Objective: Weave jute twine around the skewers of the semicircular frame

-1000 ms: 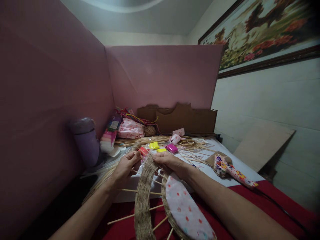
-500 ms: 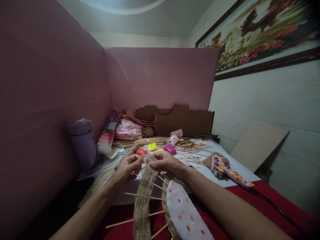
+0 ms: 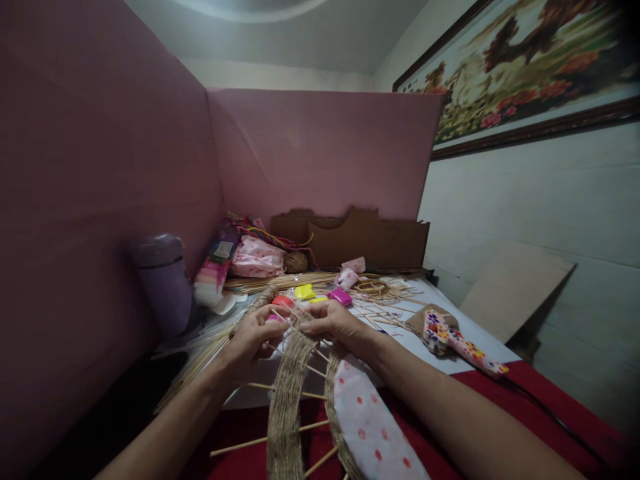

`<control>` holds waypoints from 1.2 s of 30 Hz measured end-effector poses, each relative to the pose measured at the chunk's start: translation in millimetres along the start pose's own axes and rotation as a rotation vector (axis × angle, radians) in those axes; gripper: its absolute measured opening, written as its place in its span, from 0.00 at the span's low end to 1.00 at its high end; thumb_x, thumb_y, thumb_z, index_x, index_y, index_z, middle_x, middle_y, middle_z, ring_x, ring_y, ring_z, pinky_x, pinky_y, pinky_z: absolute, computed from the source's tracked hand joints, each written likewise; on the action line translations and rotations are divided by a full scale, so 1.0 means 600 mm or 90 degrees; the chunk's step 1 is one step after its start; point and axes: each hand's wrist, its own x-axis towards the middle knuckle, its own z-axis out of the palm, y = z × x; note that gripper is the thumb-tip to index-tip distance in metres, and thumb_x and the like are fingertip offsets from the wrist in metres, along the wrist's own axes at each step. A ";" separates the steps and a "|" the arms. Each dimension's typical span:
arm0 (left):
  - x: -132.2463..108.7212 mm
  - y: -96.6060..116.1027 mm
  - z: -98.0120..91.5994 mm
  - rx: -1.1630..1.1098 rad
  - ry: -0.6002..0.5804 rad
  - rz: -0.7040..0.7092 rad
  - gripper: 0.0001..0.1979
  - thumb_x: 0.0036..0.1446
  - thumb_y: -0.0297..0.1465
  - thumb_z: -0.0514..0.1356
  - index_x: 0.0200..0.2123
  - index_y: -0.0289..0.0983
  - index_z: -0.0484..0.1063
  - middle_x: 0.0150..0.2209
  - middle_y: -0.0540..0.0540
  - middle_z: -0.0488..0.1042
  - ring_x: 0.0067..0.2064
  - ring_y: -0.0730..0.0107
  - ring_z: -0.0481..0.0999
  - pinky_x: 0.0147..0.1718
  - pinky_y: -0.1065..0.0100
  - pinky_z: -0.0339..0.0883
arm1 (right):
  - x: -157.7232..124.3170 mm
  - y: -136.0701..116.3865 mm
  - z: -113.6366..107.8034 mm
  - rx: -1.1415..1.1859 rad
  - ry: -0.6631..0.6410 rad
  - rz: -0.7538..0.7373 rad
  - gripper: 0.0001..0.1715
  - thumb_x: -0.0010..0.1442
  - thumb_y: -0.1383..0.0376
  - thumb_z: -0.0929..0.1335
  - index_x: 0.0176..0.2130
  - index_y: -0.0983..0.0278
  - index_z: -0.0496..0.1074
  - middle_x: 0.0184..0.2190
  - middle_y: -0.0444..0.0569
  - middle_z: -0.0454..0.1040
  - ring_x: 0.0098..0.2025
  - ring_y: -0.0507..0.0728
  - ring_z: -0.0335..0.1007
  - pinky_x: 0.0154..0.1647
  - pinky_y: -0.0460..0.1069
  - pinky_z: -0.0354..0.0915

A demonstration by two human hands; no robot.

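A curved band of woven twine [image 3: 289, 407] runs from the front edge up to my hands, with thin wooden sticks [image 3: 240, 447] passing crosswise through it. The sticks also join a second twine edge around a white fabric panel [image 3: 370, 427] with red dots. My right hand [image 3: 335, 323] is closed on the far end of the woven band, thumb on top. Beside that end, on the left, my left hand [image 3: 257, 331] has its fingers pinched together near the stick tips. What lies between those fingers is too small to make out.
A glue gun [image 3: 463, 345] wrapped in flowered cloth lies at right, its cord trailing forward. Behind my hands are a twine roll [image 3: 263, 300], yellow packet [image 3: 305, 292], magenta packet [image 3: 340, 297] and loose sticks. A purple tumbler [image 3: 165, 287] stands left; cardboard [image 3: 370, 243] leans behind.
My left hand has shifted slightly, its fingers curling closer, and a pink patch now shows beyond them. My right hand and the woven band stay almost in place.
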 end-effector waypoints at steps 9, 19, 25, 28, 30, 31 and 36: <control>0.008 -0.010 -0.016 0.060 0.005 -0.064 0.17 0.40 0.40 0.68 0.22 0.33 0.68 0.18 0.54 0.62 0.17 0.83 0.53 0.15 0.77 0.41 | 0.002 0.005 -0.004 -0.008 0.000 0.008 0.17 0.40 0.63 0.75 0.33 0.69 0.76 0.20 0.41 0.68 0.20 0.45 0.55 0.21 0.42 0.48; 0.008 -0.011 -0.025 0.061 -0.019 -0.056 0.13 0.42 0.37 0.68 0.25 0.32 0.74 0.19 0.52 0.65 0.18 0.83 0.56 0.17 0.77 0.44 | 0.000 0.006 -0.005 0.013 0.002 0.023 0.22 0.41 0.62 0.76 0.37 0.69 0.75 0.25 0.45 0.73 0.23 0.48 0.63 0.25 0.43 0.56; 0.007 -0.011 -0.026 0.097 -0.023 -0.044 0.12 0.42 0.36 0.68 0.23 0.32 0.74 0.17 0.52 0.64 0.17 0.83 0.54 0.17 0.76 0.41 | 0.000 0.005 -0.005 -0.005 -0.001 0.003 0.22 0.41 0.63 0.75 0.38 0.69 0.75 0.25 0.45 0.73 0.22 0.47 0.62 0.24 0.43 0.55; 0.007 -0.009 -0.023 0.134 -0.020 -0.051 0.12 0.41 0.37 0.68 0.22 0.33 0.74 0.15 0.53 0.62 0.16 0.83 0.53 0.16 0.75 0.41 | 0.001 0.007 -0.008 -0.011 0.006 0.005 0.21 0.41 0.64 0.75 0.37 0.68 0.75 0.24 0.44 0.73 0.22 0.47 0.62 0.24 0.43 0.54; 0.007 -0.009 -0.022 0.155 -0.026 -0.055 0.12 0.41 0.37 0.67 0.21 0.32 0.75 0.14 0.52 0.63 0.15 0.83 0.52 0.16 0.75 0.40 | 0.001 0.007 -0.009 -0.011 0.006 0.017 0.20 0.41 0.64 0.75 0.36 0.68 0.76 0.24 0.44 0.72 0.22 0.47 0.61 0.24 0.43 0.54; 0.007 -0.008 -0.022 0.162 -0.029 -0.055 0.12 0.42 0.37 0.67 0.21 0.32 0.75 0.14 0.52 0.63 0.15 0.83 0.52 0.15 0.75 0.40 | 0.001 0.007 -0.009 -0.009 0.004 0.020 0.20 0.41 0.63 0.75 0.36 0.69 0.76 0.24 0.44 0.72 0.22 0.47 0.61 0.24 0.43 0.55; 0.010 -0.011 -0.024 0.171 -0.039 -0.049 0.11 0.43 0.36 0.66 0.21 0.33 0.76 0.15 0.51 0.65 0.15 0.83 0.52 0.15 0.75 0.41 | 0.000 0.003 -0.006 0.004 0.007 0.032 0.21 0.39 0.64 0.76 0.35 0.69 0.76 0.24 0.44 0.73 0.22 0.47 0.63 0.25 0.44 0.55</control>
